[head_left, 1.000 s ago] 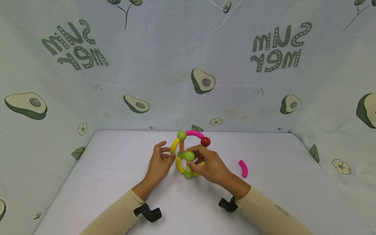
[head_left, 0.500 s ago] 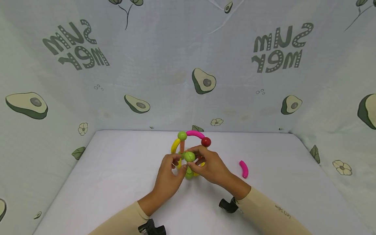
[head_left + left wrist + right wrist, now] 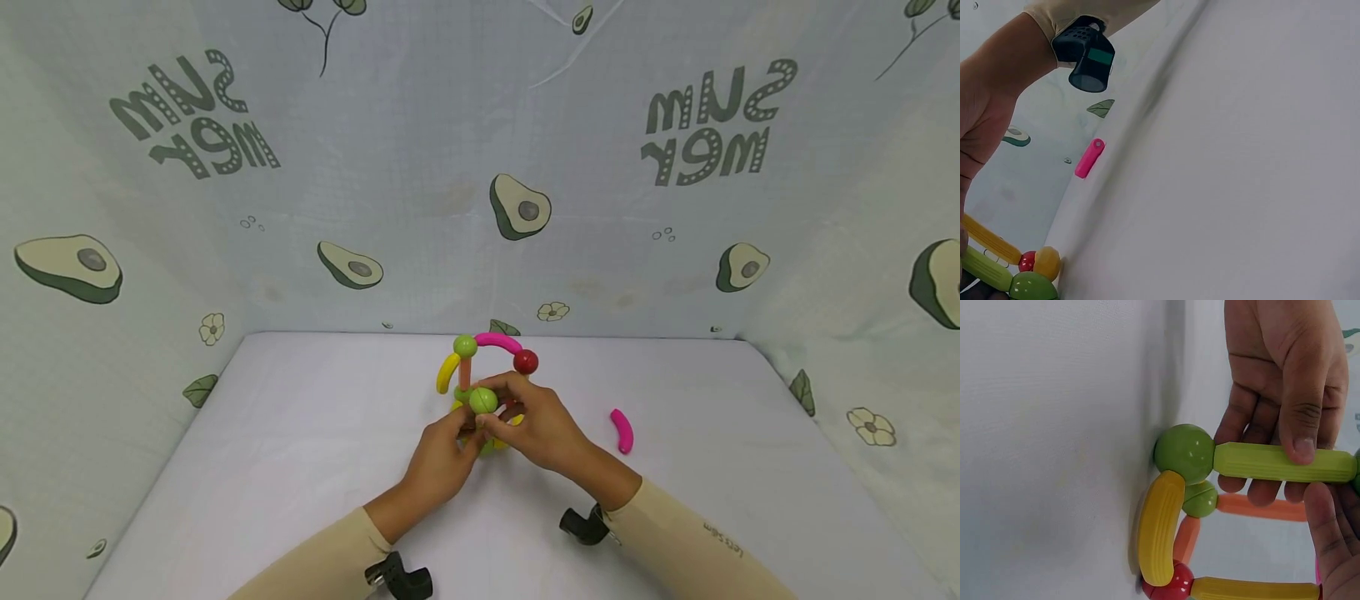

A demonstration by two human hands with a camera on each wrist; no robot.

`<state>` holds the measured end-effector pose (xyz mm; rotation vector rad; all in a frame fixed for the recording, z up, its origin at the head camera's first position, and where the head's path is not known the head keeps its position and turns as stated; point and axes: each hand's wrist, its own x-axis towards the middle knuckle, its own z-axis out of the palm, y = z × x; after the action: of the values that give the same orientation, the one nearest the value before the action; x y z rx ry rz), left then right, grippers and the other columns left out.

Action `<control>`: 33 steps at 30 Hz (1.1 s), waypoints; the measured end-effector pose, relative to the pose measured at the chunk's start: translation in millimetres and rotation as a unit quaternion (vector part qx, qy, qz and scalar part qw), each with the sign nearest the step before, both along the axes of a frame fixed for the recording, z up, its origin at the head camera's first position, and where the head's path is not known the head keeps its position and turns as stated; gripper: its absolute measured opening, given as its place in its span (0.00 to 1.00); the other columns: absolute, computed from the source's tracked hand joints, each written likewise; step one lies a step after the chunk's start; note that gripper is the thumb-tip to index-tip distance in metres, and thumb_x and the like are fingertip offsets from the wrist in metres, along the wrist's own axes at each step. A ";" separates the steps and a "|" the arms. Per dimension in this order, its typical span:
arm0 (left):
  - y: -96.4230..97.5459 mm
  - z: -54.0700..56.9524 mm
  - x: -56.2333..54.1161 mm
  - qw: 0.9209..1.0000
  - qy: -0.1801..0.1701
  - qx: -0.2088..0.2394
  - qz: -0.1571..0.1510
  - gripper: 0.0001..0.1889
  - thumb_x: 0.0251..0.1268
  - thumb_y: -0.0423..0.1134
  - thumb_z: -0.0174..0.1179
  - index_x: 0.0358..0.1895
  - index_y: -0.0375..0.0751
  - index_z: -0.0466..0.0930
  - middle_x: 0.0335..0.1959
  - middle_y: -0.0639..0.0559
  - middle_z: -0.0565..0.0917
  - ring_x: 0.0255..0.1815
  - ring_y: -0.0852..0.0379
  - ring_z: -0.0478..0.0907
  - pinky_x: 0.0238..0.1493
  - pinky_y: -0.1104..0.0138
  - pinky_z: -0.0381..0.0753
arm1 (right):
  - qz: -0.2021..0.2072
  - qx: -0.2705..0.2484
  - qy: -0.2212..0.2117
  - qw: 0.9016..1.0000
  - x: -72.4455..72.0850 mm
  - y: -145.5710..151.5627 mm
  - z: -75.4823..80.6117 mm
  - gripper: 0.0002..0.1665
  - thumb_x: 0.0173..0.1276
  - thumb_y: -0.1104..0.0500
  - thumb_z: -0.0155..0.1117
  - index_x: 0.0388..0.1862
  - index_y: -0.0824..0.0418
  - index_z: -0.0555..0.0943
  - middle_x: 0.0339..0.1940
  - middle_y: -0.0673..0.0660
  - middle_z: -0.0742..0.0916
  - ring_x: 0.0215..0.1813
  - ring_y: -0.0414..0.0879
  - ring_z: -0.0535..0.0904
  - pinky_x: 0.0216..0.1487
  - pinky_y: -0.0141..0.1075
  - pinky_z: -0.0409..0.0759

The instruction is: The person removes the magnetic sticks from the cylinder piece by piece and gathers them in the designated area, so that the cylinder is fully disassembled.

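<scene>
A frame of coloured balls and rods stands in front of me in the head view. My right hand (image 3: 536, 422) holds the upper front green ball (image 3: 483, 401) between thumb and fingers. Just below, my left hand (image 3: 441, 457) pinches the upright light green rod (image 3: 1260, 462), its thumb across the front and fingers behind, as the right wrist view shows. That rod's lower end meets another green ball (image 3: 1185, 454), joined to a curved yellow rod (image 3: 1160, 528). At the back, a pink arched rod (image 3: 498, 341) links a green ball (image 3: 465, 347) to a red ball (image 3: 526, 362).
A loose pink curved rod (image 3: 622, 431) lies on the white tabletop (image 3: 720, 500) to the right of my hands. Behind the table hangs a pale cloth (image 3: 420, 167) printed with avocados. Each sleeve carries a small black camera (image 3: 585, 524).
My left hand has left the upper yellow curved rod at the frame's left side, moved right and closer to me, and taken hold of the light green rod. My right hand stays put.
</scene>
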<state>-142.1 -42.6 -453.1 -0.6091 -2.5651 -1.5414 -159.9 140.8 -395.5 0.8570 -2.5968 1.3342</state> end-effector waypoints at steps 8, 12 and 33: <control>-1.9 1.7 -3.1 1.000 0.004 -0.013 0.000 0.14 0.74 0.35 0.63 0.57 0.35 0.80 0.52 0.48 0.87 0.51 0.55 0.85 0.47 0.70 0.84 | -0.010 0.000 -0.011 1.000 2.9 -0.4 1.7 0.27 0.64 0.63 0.77 0.61 0.58 0.78 0.53 0.48 0.86 0.45 0.40 0.84 0.50 0.35 0.84; -3.0 1.8 -4.8 1.000 0.004 -0.021 -0.004 0.12 0.74 0.36 0.63 0.56 0.36 0.82 0.50 0.49 0.88 0.50 0.57 0.85 0.46 0.70 0.84 | -0.020 -0.001 -0.009 1.000 4.7 -1.4 1.4 0.28 0.64 0.63 0.76 0.61 0.58 0.77 0.53 0.49 0.86 0.46 0.41 0.84 0.51 0.35 0.84; -3.5 2.5 -6.3 1.000 0.006 -0.021 -0.021 0.15 0.71 0.34 0.66 0.58 0.37 0.82 0.50 0.49 0.88 0.51 0.57 0.85 0.48 0.71 0.83 | -0.035 -0.006 0.059 0.998 11.2 9.9 11.1 0.31 0.63 0.63 0.77 0.65 0.61 0.78 0.50 0.51 0.87 0.48 0.44 0.84 0.49 0.39 0.86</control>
<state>-148.4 -46.1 -450.6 -0.6783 -2.5990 -1.4942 -148.7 150.7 -384.4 0.8079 -2.5028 1.2411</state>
